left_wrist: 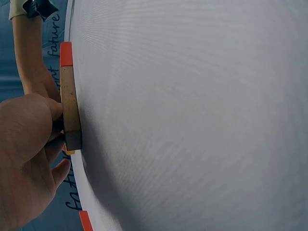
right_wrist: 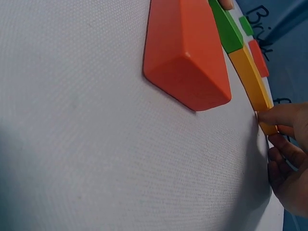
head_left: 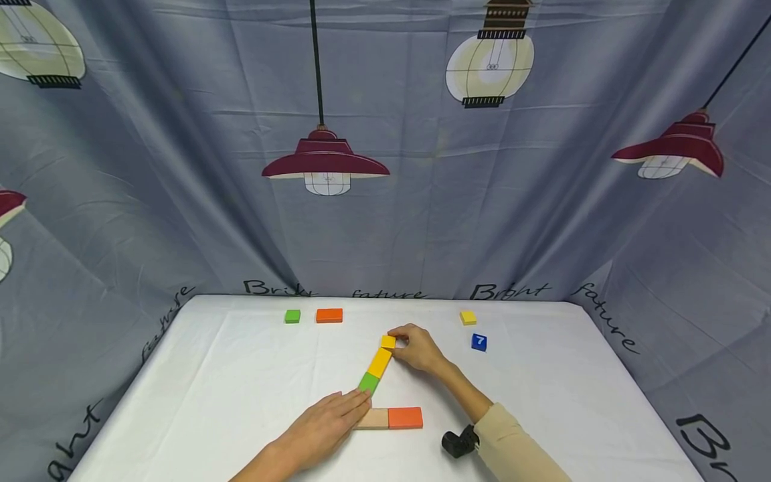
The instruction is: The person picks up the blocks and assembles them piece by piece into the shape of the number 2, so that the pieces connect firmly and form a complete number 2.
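Observation:
Toy blocks form a slanting row on the white table: a green block (head_left: pixel 369 382), a longer yellow block (head_left: pixel 379 363) and a small yellow block (head_left: pixel 388 341) at the far end. My right hand (head_left: pixel 418 348) pinches the small yellow block between thumb and fingers, also visible in the right wrist view (right_wrist: pixel 291 154). Extended fingers of my left hand (head_left: pixel 328 422) touch the near end of the green block. Below that hand, a plain wooden block (head_left: pixel 375 419) lies end to end with an orange-red block (head_left: pixel 405 418). The fingers partly cover the wooden block's left part.
Near the table's back edge lie a green block (head_left: pixel 292 316) and an orange block (head_left: pixel 329 315). Further right are a yellow block (head_left: pixel 468 318) and a blue block marked 7 (head_left: pixel 478 342). A grey patterned curtain (head_left: pixel 409 234) hangs behind the white table (head_left: pixel 199 381).

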`<control>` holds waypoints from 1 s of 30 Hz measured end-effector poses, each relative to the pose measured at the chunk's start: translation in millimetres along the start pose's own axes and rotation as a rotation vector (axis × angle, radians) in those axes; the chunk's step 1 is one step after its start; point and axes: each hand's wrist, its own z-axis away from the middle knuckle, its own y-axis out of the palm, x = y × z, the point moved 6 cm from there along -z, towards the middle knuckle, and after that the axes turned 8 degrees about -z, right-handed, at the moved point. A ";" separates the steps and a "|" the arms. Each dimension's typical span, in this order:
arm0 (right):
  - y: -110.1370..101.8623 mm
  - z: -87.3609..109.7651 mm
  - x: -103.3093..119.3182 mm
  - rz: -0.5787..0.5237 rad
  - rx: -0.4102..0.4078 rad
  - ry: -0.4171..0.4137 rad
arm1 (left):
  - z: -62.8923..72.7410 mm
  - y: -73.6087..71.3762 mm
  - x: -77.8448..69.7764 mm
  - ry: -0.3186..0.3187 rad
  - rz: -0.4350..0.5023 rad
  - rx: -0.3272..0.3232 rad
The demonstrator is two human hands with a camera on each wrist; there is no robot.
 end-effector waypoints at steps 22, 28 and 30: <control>-1.5 0.2 2.9 0.001 0.014 -0.028 | 0.1 1.2 -0.5 0.006 -0.015 -0.020; -2.1 1.2 2.9 -0.012 0.010 -0.022 | -0.2 0.9 -0.5 0.006 -0.021 -0.026; -2.5 1.5 2.6 -0.013 0.007 -0.024 | -0.4 0.5 -0.6 0.006 -0.021 -0.023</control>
